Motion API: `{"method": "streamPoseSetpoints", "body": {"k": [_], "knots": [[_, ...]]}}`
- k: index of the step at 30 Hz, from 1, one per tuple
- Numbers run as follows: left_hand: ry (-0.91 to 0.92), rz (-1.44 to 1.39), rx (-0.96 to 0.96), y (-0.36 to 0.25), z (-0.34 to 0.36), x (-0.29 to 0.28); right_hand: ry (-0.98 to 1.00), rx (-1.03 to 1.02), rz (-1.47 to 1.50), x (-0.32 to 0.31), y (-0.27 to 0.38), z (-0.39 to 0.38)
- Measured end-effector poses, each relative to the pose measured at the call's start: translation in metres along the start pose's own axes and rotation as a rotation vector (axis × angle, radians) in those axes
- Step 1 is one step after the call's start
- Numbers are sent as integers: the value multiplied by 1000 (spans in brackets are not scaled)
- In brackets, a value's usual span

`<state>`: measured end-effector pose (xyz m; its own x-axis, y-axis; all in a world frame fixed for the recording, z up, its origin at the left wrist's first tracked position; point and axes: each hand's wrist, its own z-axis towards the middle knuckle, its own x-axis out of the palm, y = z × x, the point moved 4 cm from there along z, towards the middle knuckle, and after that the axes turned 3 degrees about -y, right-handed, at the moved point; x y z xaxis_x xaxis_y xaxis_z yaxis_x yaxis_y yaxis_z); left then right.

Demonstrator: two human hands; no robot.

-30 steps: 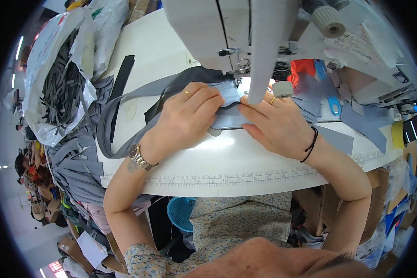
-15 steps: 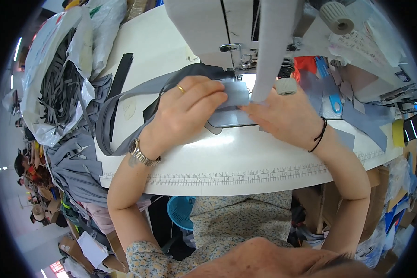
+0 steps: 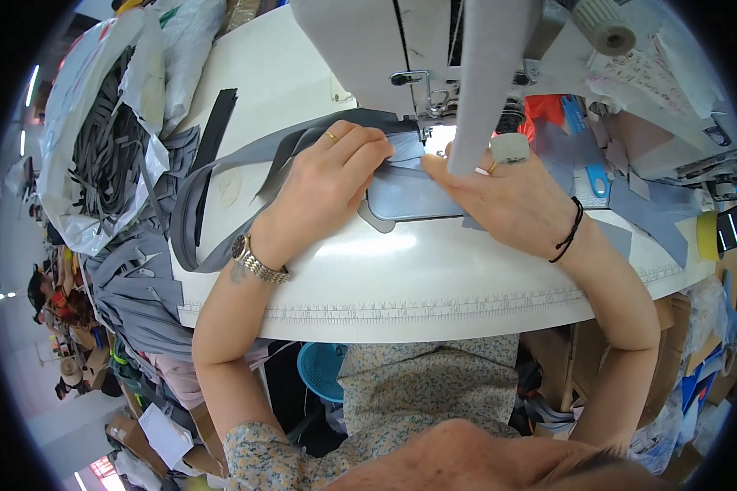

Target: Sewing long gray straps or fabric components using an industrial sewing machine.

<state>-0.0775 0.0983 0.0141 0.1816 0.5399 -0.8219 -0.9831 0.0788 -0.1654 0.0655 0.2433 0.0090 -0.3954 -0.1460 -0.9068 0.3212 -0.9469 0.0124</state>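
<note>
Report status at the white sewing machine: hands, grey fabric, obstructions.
Left hand on flat pale blue-grey fabric piece. Right hand at its right end, grip unclear. White upright machine column hides part of that hand.

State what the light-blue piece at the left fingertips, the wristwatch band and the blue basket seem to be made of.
Light-blue piece: probably fabric, smooth-looking, since it lies thin and flat; the fibre can't be told.
Wristwatch band: seemingly polished metal, from its glinting links.
Blue basket: likely moulded plastic, perhaps slightly glossy, given its even colour and perforated wall.
</note>
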Motion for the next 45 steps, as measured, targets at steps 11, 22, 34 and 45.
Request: {"method": "streamPoseSetpoints", "body": {"k": [11,22,34,45], "knots": [[-21,85,-34,-4,-2,-2,-42,-55,-105,-2,-3,-1],[-165,185,97,-7,0,-20,38,-19,-59,-3,-9,1],[70,-10,25,-8,3,-2,100,41,46,-3,-8,0],[17,-166,-188,-2,-1,-10,39,53,115,0,-11,-1]]}}
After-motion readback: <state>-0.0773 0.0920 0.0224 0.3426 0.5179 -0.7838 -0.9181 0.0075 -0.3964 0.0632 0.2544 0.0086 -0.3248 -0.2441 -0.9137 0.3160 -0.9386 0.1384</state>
